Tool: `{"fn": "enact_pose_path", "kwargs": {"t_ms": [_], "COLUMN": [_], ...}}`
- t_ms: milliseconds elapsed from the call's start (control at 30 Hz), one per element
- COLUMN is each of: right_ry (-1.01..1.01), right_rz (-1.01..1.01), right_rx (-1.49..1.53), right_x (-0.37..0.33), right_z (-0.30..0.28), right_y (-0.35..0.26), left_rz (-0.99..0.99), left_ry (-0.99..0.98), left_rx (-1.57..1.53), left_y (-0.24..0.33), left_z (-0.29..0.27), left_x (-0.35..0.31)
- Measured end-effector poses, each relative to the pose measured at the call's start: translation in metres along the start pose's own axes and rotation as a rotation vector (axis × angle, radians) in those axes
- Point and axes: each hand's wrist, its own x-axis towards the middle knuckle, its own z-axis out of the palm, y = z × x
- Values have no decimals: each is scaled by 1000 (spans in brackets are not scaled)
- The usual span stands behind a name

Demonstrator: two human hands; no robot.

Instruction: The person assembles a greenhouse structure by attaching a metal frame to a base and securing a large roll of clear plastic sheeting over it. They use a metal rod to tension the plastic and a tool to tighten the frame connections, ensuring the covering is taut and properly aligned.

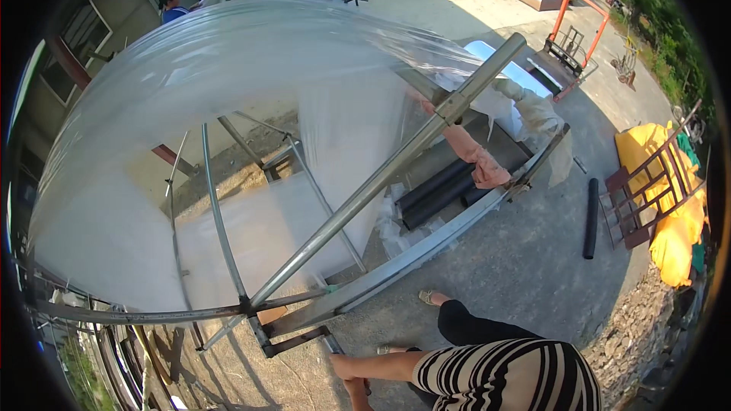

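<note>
My right hand (343, 366) is closed around the grey grip of a crank handle (332, 344) at the lower middle. Just below it my left hand (355, 387) is also closed, apparently on the same grip, whose dark end shows beside the fingers. The crank's dark arm joins the near corner of a metal pipe frame (358, 202). Clear plastic film (228, 53) spreads in a wide, shiny sheet over and through this frame. My striped sleeve hides nothing of the grip, but the fingers' far side is hidden.
Black rolls (438, 194) lie inside the frame's long side rail (396, 266). A pink cloth (476, 156) wraps a crossbar. To the right are a black tube (591, 217), a brown metal rack (647, 190) and yellow sheeting (678, 236). Farther off stand an orange lift cart (567, 53) and another person (172, 7).
</note>
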Motion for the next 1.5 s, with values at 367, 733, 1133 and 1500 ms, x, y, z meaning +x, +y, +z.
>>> {"fn": "enact_pose_path", "kwargs": {"t_ms": [367, 733, 1133, 1500], "right_ry": [952, 1228, 883, 653], "right_rz": [-317, -346, -308, 38], "right_rx": [481, 551, 624, 398], "right_x": [-187, -88, 155, 202], "right_z": [-118, -326, -356, -144], "right_y": [69, 48, -5, -26], "left_rz": [13, 218, 224, 276], "left_ry": [-106, 319, 806, 622], "left_rx": [320, 514, 875, 674], "left_y": [135, 165, 130, -20], "left_z": [9, -182, -332, -265], "left_x": [-160, -235, -117, 48]}}
